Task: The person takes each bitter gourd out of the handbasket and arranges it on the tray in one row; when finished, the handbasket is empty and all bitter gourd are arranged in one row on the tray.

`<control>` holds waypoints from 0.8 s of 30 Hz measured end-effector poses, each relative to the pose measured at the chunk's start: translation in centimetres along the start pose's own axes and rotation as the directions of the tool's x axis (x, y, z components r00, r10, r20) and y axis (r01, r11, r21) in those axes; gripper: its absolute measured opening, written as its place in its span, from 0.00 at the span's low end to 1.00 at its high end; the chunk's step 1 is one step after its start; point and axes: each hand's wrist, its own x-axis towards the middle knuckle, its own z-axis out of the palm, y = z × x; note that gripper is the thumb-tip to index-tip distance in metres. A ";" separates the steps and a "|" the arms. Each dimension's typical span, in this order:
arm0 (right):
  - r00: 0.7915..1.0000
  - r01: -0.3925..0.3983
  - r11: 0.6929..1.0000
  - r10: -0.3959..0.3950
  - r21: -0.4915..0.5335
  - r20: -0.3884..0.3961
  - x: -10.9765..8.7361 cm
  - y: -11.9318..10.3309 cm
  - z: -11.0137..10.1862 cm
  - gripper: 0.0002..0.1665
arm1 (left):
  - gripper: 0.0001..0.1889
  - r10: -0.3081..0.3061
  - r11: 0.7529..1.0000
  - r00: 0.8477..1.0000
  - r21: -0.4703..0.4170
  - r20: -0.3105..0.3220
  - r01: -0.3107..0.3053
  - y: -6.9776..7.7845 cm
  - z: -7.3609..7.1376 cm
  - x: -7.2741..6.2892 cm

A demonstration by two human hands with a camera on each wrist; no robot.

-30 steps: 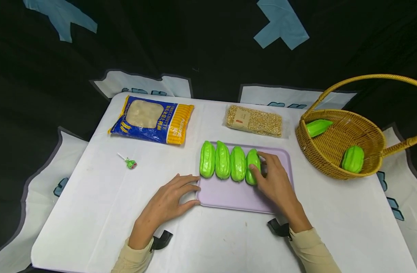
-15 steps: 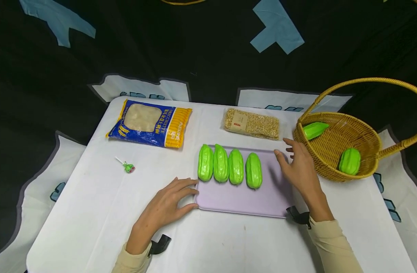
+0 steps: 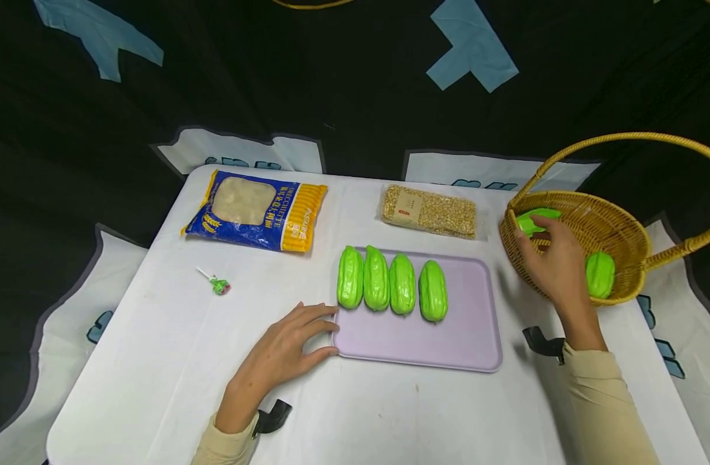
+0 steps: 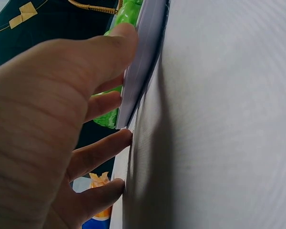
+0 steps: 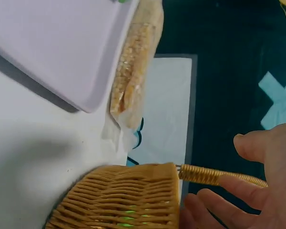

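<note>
On the lilac tray [image 3: 465,310] lie several glossy green starfruits [image 3: 403,284], side by side toward its left end. My left hand [image 3: 285,342] rests at the tray's left edge, fingers spread and fingertips right at the rim; the left wrist view shows its thumb [image 4: 119,45] beside the tray wall. My right hand [image 3: 558,265] reaches over the near rim of the wicker basket [image 3: 587,200], thumb apart from the fingers. Its fingertips overlap a green starfruit [image 3: 543,213] in the basket's left part. Another starfruit [image 3: 600,274] lies further right in the basket, partly behind the hand.
A blue and yellow pasta bag [image 3: 244,210] lies at the back left, with a lollipop [image 3: 218,285] in front of it. Behind the tray is a clear packet of grains [image 3: 442,213]. The basket's tall handle [image 3: 628,136] arches above it.
My right hand has let go of the rightmost starfruit on the tray and moved right, into the basket. That starfruit now lies slightly apart from its neighbours. My left hand stays at the tray edge.
</note>
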 end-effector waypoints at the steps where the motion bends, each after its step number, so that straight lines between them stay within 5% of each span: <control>1: 1.000 -0.011 1.000 0.011 0.005 0.006 0.2 0.3 -0.2 0.36 | 0.20 0.000 1.000 1.000 0.001 0.001 0.000 0.0 0.0 0.0; 24: 0.985 -0.128 0.983 0.142 -0.130 0.101 4.4 5.7 -0.7 0.41 | 0.19 -0.009 1.000 1.000 -0.019 0.008 0.009 0.0 0.0 0.0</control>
